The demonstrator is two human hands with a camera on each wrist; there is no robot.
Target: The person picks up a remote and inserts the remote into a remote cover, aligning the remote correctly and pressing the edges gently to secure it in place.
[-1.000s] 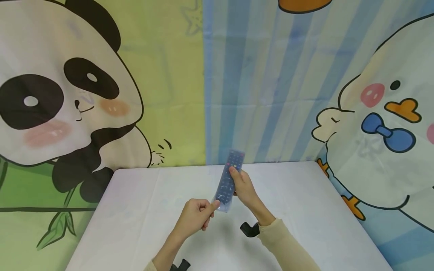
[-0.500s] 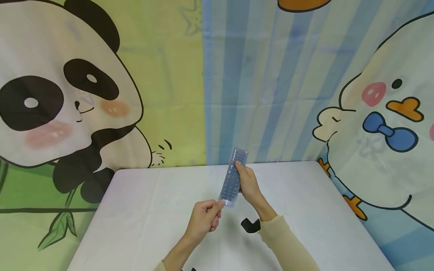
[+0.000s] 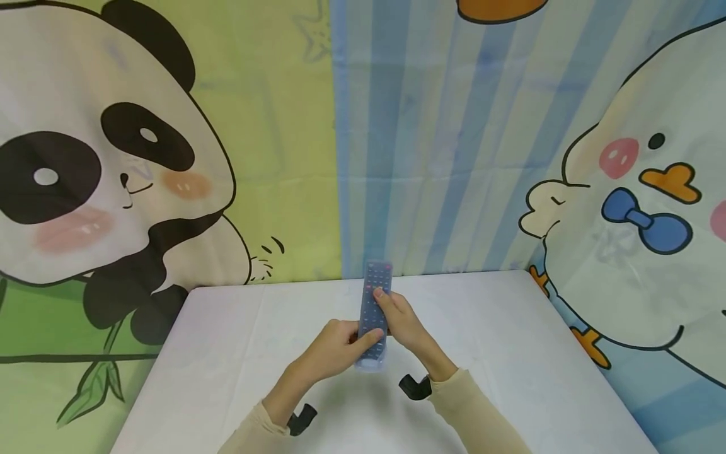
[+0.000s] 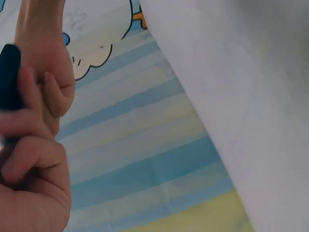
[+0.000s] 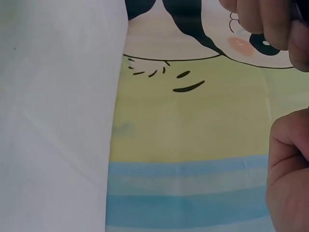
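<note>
A dark remote control (image 3: 371,313) with rows of small buttons is held nearly upright above the table, in what looks like a clear plastic sleeve. My right hand (image 3: 407,323) grips its right side, thumb across the upper buttons. Lower down, my left hand (image 3: 329,348) holds the left side with its thumb lying over the bottom buttons. The fingers behind the remote are hidden in the head view. In the left wrist view, the dark edge of the remote control (image 4: 9,77) shows between both hands. The right wrist view catches mostly curled fingers (image 5: 270,21) of the left hand.
A white-covered table (image 3: 488,353) spreads beneath the hands. Behind its far edge hangs a printed cloth (image 3: 283,157) with a panda and a white bird. A black camera mount (image 3: 416,387) projects at the right wrist, another mount (image 3: 302,419) at the left.
The remote has shifted left and slightly down and turned more upright. My left hand has gone from pinching the bottom end of the sleeve to holding the remote's lower left side.
</note>
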